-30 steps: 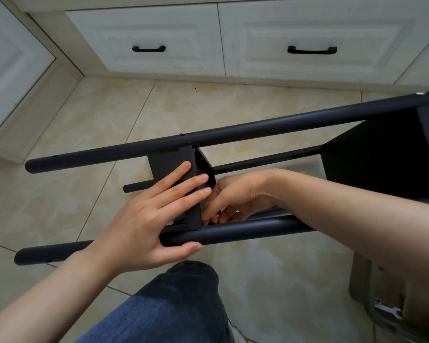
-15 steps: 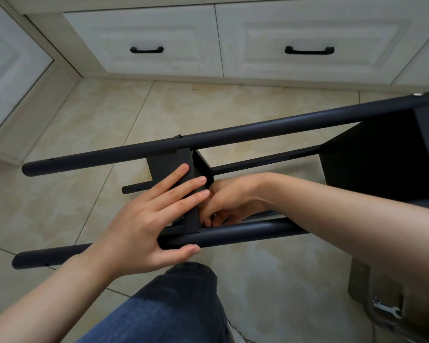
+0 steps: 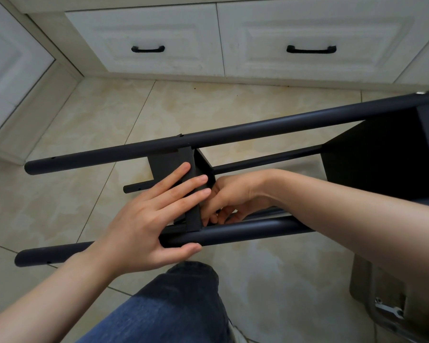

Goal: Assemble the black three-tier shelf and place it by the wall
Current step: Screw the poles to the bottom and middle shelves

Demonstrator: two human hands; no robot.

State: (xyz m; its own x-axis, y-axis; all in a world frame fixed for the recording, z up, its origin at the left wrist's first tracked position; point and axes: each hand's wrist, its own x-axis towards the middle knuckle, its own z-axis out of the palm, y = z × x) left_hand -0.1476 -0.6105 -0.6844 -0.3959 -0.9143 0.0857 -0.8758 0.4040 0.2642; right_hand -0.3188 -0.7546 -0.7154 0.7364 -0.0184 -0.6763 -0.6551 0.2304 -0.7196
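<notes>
The black shelf frame lies on its side on the tiled floor. Its far pole (image 3: pixel 258 131) and near pole (image 3: pixel 245 231) run left to right, joined by an end panel (image 3: pixel 382 154) at the right. The middle shelf panel (image 3: pixel 169 162) stands between the poles. My left hand (image 3: pixel 144 219) presses straight fingers flat on this panel, with its thumb under the near pole. My right hand (image 3: pixel 235 194) reaches in between the poles from the right. Its curled fingertips pinch at the panel's lower corner by the near pole; anything small they hold is hidden.
White cabinet drawers (image 3: pixel 159 33) with black handles line the wall beyond the frame. My knee in blue jeans (image 3: pixel 174 305) is below the near pole. A small metal wrench (image 3: pixel 389 309) lies in clear packaging at the lower right.
Both hands stay on the middle panel. My right fingers have shifted slightly at its lower corner. The frame has barely moved.
</notes>
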